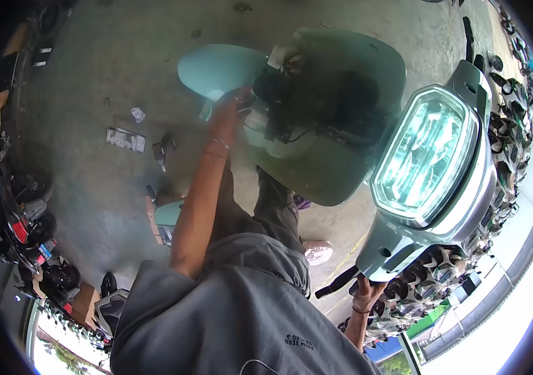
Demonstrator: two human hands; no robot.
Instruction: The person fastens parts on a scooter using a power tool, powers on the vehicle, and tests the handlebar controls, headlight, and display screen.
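A pale green scooter front, with a lit headlight point(428, 153), fills the right of the view. My left hand point(235, 107) reaches between the rounded green fender point(223, 67) and the dark parts point(279, 103) inside the front body. Its fingers are blurred and partly hidden, so their grip cannot be made out. Below the headlight housing, my right hand point(368, 292) is wrapped round the handlebar end, close to a black lever point(336, 282). A large green body panel point(326, 178) lies between the two hands, hazy in the view.
On the concrete floor point(85, 206) lie a metal plate point(126, 139), crumpled plastic point(138, 114) and a small dark part point(164, 150). Scooter parts and a cardboard box point(84, 306) stand at the left. Rows of scooters point(510, 134) line the right side. A light shoe point(318, 252) shows below.
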